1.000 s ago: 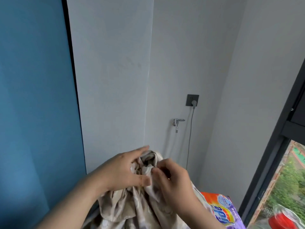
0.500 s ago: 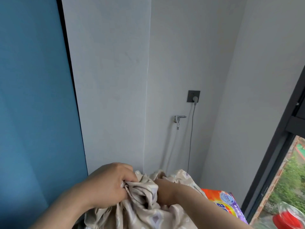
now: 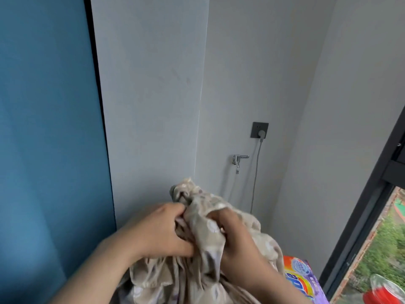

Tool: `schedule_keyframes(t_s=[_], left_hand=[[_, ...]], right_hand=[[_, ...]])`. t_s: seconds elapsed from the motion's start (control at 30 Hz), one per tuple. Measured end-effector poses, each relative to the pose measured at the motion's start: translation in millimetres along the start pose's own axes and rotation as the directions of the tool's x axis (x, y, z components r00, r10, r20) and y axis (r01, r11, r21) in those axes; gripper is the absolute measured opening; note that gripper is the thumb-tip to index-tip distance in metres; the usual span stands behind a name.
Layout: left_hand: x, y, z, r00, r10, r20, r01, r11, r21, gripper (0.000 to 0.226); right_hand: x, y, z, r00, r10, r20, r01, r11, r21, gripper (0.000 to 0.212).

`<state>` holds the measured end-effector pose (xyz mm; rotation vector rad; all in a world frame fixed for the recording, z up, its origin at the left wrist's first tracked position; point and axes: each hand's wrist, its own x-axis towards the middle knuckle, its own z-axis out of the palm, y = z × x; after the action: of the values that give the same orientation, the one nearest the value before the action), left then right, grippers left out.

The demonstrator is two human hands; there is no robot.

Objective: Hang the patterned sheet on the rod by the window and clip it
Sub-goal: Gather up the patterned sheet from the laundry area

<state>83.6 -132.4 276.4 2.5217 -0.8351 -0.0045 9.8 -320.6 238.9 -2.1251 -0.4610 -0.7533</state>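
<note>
Grey walls, blue panel, socket, tap, window frame

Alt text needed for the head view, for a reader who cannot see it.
Both hands, left hand and right hand, grip a bunched beige patterned sheet in a grey-walled corner. Behind are a wall tap and plugged socket; a detergent box sits lower right by the window.
</note>
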Motion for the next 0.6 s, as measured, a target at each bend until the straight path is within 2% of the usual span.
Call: schedule_keyframes(t_s=[0.03,0.07,0.1,0.17,0.2,0.23,0.3,0.33,0.37,0.4,0.43,0.5,0.53,0.57,0.6], left_hand=[[-0.3,2.4,6.5,0.999,0.014,0.044,-0.015,1.0,0.022,0.058],[0.2,0.3,13.8,0.998,0.025,0.059,-0.027,0.999,0.038,0.056],[0.2,-5.3,21.7,0.997,0.052,0.061,-0.055,0.997,0.056,0.044],[-1.5,-13.4,33.1,0.989,0.125,0.078,-0.135,0.98,0.143,0.024],[-3.4,-15.7,38.0,0.982,0.168,0.083,-0.182,0.964,0.192,0.02],[-5.5,-15.9,41.1,0.973,0.217,0.079,-0.23,0.946,0.228,0.016],[-12.9,-10.3,43.3,0.949,0.3,0.094,-0.314,0.899,0.306,0.011],[-15.6,-6.1,43.8,0.931,0.35,0.102,-0.362,0.857,0.365,0.017],[-18.6,-3.8,45.2,0.903,0.42,0.095,-0.418,0.8,0.43,0.022],[-21.7,-1.4,45.7,0.881,0.466,0.087,-0.45,0.766,0.459,0.027],[-24.0,0.3,46.1,0.87,0.484,0.088,-0.462,0.743,0.484,0.03],[-24.2,-0.2,48.7,0.857,0.512,0.06,-0.464,0.716,0.521,0.034],[-24.7,-1.9,49.8,0.859,0.511,0.028,-0.456,0.74,0.494,0.033],[-24.6,-3.0,48.0,0.88,0.476,-0.003,-0.424,0.786,0.45,0.029],[-23.2,-5.9,45.0,0.913,0.407,-0.018,-0.366,0.839,0.403,0.026]], right_hand=[[-5.4,2.5,9.0,1.0,-0.001,0.018,0.0,1.0,0.026,0.021],[-11.1,4.9,14.4,1.0,0.015,0.023,-0.015,0.999,0.031,0.029],[-15.0,5.1,16.4,0.999,0.035,0.04,-0.038,0.996,0.076,0.035],[-12.0,3.1,0.5,0.954,0.203,0.219,-0.242,0.956,0.165,0.037],[-6.0,7.0,-8.4,0.894,0.305,0.329,-0.364,0.921,0.135,0.034],[3.0,11.1,-17.4,0.848,0.379,0.371,-0.451,0.883,0.128,0.03],[23.4,33.1,-22.5,0.856,0.485,0.176,-0.503,0.862,0.07,0.023],[31.0,42.9,-20.6,0.837,0.533,0.125,-0.543,0.836,0.075,0.036],[38.9,44.1,-10.0,0.786,0.602,0.139,-0.612,0.79,0.041,0.062],[41.4,52.7,1.3,0.734,0.642,0.223,-0.664,0.747,0.033,0.079],[39.3,63.6,15.8,0.695,0.65,0.308,-0.684,0.73,0.004,0.071],[34.6,75.5,32.9,0.634,0.657,0.408,-0.694,0.716,-0.074,0.023],[34.5,82.3,32.5,0.63,0.664,0.403,-0.698,0.711,-0.08,0.024],[35.9,87.6,30.9,0.654,0.667,0.357,-0.712,0.702,-0.008,0.025],[38.0,88.5,25.7,0.691,0.67,0.271,-0.717,0.684,0.138,0.023]])
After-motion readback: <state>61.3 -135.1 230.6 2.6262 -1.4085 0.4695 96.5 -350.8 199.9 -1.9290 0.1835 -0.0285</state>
